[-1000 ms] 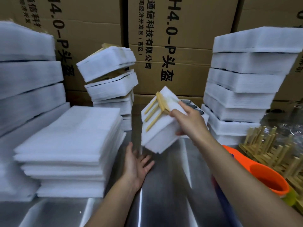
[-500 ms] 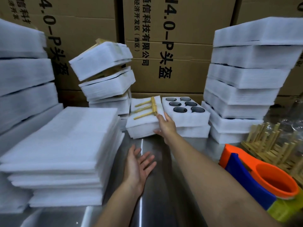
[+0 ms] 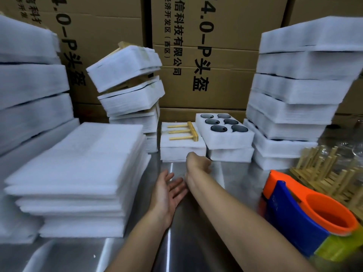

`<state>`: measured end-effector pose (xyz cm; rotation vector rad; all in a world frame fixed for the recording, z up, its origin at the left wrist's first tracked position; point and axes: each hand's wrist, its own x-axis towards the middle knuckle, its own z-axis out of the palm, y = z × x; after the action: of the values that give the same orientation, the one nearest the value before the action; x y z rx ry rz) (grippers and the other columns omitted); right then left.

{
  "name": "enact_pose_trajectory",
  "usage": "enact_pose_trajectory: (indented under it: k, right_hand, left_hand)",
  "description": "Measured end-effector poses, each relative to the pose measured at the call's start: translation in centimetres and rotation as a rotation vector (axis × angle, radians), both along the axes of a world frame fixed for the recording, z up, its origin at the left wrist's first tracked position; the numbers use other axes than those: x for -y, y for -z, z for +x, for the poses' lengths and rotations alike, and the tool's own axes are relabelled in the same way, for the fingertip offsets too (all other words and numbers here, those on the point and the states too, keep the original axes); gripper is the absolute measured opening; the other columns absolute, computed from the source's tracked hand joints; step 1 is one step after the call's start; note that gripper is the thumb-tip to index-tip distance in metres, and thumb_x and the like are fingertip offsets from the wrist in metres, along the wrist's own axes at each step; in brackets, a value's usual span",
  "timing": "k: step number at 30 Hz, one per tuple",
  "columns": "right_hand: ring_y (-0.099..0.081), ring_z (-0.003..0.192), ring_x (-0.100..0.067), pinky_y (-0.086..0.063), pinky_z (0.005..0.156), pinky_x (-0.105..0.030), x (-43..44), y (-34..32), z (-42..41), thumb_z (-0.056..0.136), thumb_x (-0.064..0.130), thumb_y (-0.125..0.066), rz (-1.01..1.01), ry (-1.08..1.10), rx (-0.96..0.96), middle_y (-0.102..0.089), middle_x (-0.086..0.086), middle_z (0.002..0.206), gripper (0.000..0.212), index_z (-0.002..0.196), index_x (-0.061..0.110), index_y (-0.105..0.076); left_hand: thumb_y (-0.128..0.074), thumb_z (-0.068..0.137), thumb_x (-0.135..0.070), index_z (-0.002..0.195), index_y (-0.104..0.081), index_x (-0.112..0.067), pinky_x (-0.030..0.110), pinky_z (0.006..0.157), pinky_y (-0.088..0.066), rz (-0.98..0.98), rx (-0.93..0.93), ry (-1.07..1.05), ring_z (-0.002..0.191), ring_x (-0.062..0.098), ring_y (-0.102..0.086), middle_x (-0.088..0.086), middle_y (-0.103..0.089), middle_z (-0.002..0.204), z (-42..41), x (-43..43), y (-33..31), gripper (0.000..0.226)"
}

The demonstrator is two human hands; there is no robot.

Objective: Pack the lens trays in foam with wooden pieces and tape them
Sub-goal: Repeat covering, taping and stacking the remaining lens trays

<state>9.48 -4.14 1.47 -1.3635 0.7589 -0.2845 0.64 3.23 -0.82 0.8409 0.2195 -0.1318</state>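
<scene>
Across the back you face a wall of brown cardboard boxes [image 3: 225, 55] printed with large black characters. Everything before you sits on a steel tabletop [image 3: 186, 252] that catches bright streaks of light. At your far right stand clear glass pieces [image 3: 354, 149], too blurred to tell apart.

A bare lane of table [image 3: 235, 173] runs from 6 o'clock toward 12. The left hand [image 3: 169, 191] and right hand [image 3: 198, 161] lie in it. The stack of foam sheets [image 3: 82, 165] walls it at 9. A tilted tower of foam packs [image 3: 129, 95] stands at 11. At 12 the lane ends at a foam pack [image 3: 182, 154] just beside the lens tray [image 3: 225, 138], with cardboard boxes [image 3: 225, 85] behind. A tall foam stack [image 3: 294, 95] blocks 2. The tape dispenser [image 3: 306, 218] and wooden pieces [image 3: 330, 173] crowd 3 to 4.
</scene>
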Motion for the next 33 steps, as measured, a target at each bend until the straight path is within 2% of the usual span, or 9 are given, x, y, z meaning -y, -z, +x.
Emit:
enact_pose_trajectory:
  k: [2, 5, 8, 10, 13, 16, 18, 26, 33]
  right_hand:
    - [-0.050, 0.080, -0.022, -0.044, 0.076, -0.027, -0.5, -0.4, -1.7, 0.082, 0.011, -0.050, -0.022, -0.102, 0.124, -0.050, -0.004, 0.100, 0.015, 0.095, 0.016, -0.053]
    - [-0.051, 0.068, -0.007, -0.039, 0.064, -0.022, -1.5, -1.5, -4.2, 0.086, 0.014, -0.053, -0.190, -0.328, 0.303, -0.055, 0.009, 0.079, 0.009, 0.087, 0.022, -0.056]
    - [-0.055, 0.098, -0.015, -0.040, 0.081, -0.023, -1.3, -3.4, -5.2, 0.085, 0.018, -0.056, -0.455, -0.423, 0.418, -0.057, 0.002, 0.109, 0.018, 0.102, 0.022, -0.056]
    - [-0.041, 0.119, -0.021, -0.032, 0.097, -0.029, 0.8, -4.9, -4.3, 0.083, 0.016, -0.056, -0.861, -0.281, 0.424, -0.043, -0.005, 0.130, 0.037, 0.120, 0.018, -0.052]
    - [-0.016, 0.139, -0.033, -0.009, 0.116, -0.042, 5.6, -7.2, -2.2, 0.079, 0.011, -0.057, -1.321, -0.179, 0.248, -0.025, -0.016, 0.147, 0.064, 0.139, 0.021, -0.038]
    - [-0.003, 0.143, -0.040, 0.011, 0.113, -0.052, 10.2, -7.6, 0.1, 0.084, 0.015, -0.046, -1.554, -0.378, -0.194, -0.018, -0.018, 0.153, 0.063, 0.141, 0.039, -0.032]
    - [-0.009, 0.143, -0.039, 0.013, 0.112, -0.054, 12.4, -7.3, 1.0, 0.085, 0.015, -0.041, -1.583, -0.491, -0.326, -0.022, -0.014, 0.153, 0.064, 0.141, 0.042, -0.029]
    - [-0.026, 0.137, -0.031, -0.003, 0.115, -0.049, 15.6, -7.2, 3.3, 0.091, 0.018, -0.044, -1.784, -0.658, -0.233, -0.038, -0.013, 0.144, 0.052, 0.140, 0.031, -0.032]
    - [-0.037, 0.128, -0.034, -0.019, 0.111, -0.044, 16.1, -7.5, 1.3, 0.095, 0.018, -0.046, -1.883, -0.537, -0.004, -0.043, -0.018, 0.138, 0.054, 0.142, 0.039, -0.032]
  left_hand:
    - [-0.043, 0.096, -0.034, 0.116, -0.051, -0.010, 0.030, 0.065, -0.048, 0.018, 0.003, 0.009, 0.087, 0.022, -0.062, 0.015, -0.060, 0.101, -0.1, 0.1, -0.1, 0.032]
    - [-0.042, 0.097, -0.028, 0.104, -0.055, -0.009, 0.029, 0.062, -0.051, 0.039, 0.028, 0.023, 0.076, 0.020, -0.061, 0.011, -0.062, 0.086, -0.2, 0.1, -0.2, 0.024]
    - [-0.041, 0.097, -0.023, 0.094, -0.056, -0.008, 0.031, 0.070, -0.051, 0.049, 0.024, 0.019, 0.080, 0.022, -0.060, 0.013, -0.060, 0.087, -0.3, 0.1, -0.2, 0.022]
    - [-0.042, 0.097, -0.021, 0.093, -0.055, -0.006, 0.031, 0.071, -0.049, 0.031, -0.001, 0.009, 0.084, 0.023, -0.059, 0.014, -0.059, 0.090, -0.4, 0.0, -0.2, 0.020]
    - [-0.044, 0.096, -0.020, 0.093, -0.056, -0.006, 0.030, 0.068, -0.048, 0.039, -0.003, 0.010, 0.082, 0.022, -0.059, 0.013, -0.059, 0.088, -0.4, -0.1, 0.0, 0.018]
    - [-0.045, 0.096, -0.019, 0.093, -0.057, -0.007, 0.030, 0.067, -0.049, 0.054, -0.001, 0.011, 0.080, 0.021, -0.059, 0.012, -0.059, 0.086, -0.4, -0.1, 0.1, 0.018]
    - [-0.045, 0.095, -0.018, 0.092, -0.057, -0.006, 0.030, 0.067, -0.049, 0.065, -0.001, 0.007, 0.079, 0.021, -0.059, 0.012, -0.059, 0.084, -0.3, -0.1, 0.1, 0.017]
    - [-0.048, 0.094, -0.016, 0.093, -0.059, -0.005, 0.029, 0.065, -0.049, 0.096, 0.003, 0.000, 0.077, 0.021, -0.060, 0.012, -0.059, 0.082, -0.2, -0.1, 0.3, 0.016]
    - [-0.047, 0.094, -0.016, 0.092, -0.057, -0.005, 0.029, 0.064, -0.049, 0.108, 0.003, 0.024, 0.075, 0.021, -0.058, 0.012, -0.058, 0.081, -0.3, -0.1, 0.0, 0.016]
